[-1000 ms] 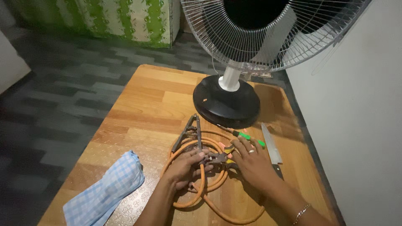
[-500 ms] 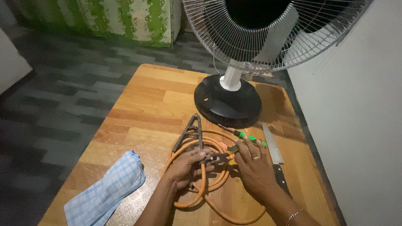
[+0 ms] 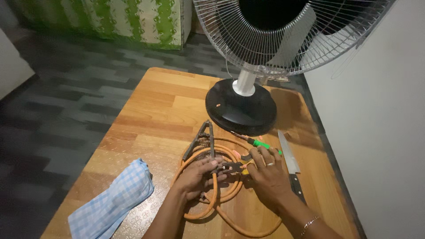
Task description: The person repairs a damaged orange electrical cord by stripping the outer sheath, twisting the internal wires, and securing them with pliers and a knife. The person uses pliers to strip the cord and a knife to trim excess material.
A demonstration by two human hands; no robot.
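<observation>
An orange cable point(image 3: 221, 194) lies coiled on the wooden table point(image 3: 168, 106), joined to a dark metal clamp point(image 3: 202, 139) with its jaws apart. My left hand point(image 3: 197, 177) rests on the coil with the fingers curled over the cable strands. My right hand point(image 3: 265, 175), a ring on one finger, grips a small dark tool with a yellow part point(image 3: 237, 167) that sits against the cable between the two hands. What the tool's tip touches is hidden by my fingers.
A fan with a black round base point(image 3: 241, 108) and white wire cage point(image 3: 283, 35) stands at the back. A green-handled screwdriver point(image 3: 256, 142) and a knife point(image 3: 290, 161) lie right of the coil. A blue checked cloth point(image 3: 110, 203) lies front left. A wall point(image 3: 380, 132) runs along the right.
Both hands stay on the cable and the small tool; the right hand's fingers have shifted slightly. The view has drifted a little.
</observation>
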